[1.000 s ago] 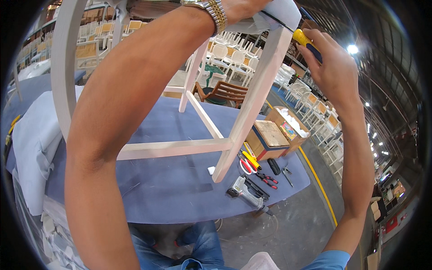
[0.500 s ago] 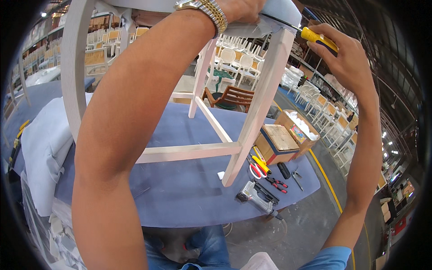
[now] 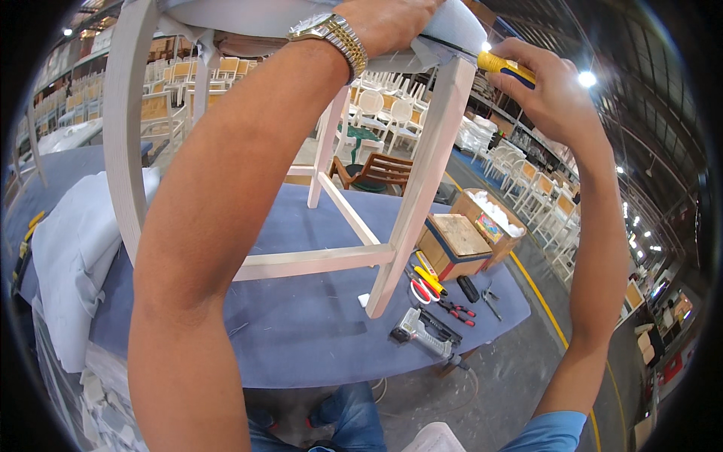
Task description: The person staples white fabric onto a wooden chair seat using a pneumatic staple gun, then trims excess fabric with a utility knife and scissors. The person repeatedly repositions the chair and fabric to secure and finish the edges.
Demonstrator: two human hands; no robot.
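Observation:
A white wooden chair frame [image 3: 411,203] stands on a blue-covered table [image 3: 301,331]. Its seat, wrapped in pale blue-grey fabric [image 3: 461,29], is at the top of the view. My right hand [image 3: 553,90] is closed around the yellow and dark handle of a screwdriver [image 3: 503,68]. The dark shaft runs left along the lower edge of the seat corner, above a chair leg, and its tip is hidden. My left hand [image 3: 384,26], with a watch on the wrist, lies against the seat beside that corner. Its fingers are mostly out of view.
A staple gun [image 3: 425,335], red-handled pliers [image 3: 458,313], scissors [image 3: 419,291] and a yellow cutter [image 3: 429,280] lie at the table's right. Behind them stand a wooden box [image 3: 456,241] and a carton with white stuffing [image 3: 493,215]. Pale fabric [image 3: 75,256] drapes at left.
The chair and both hands sit slightly farther left in the picture. My right hand keeps its hold on the screwdriver, and the shaft stays at the seat's edge.

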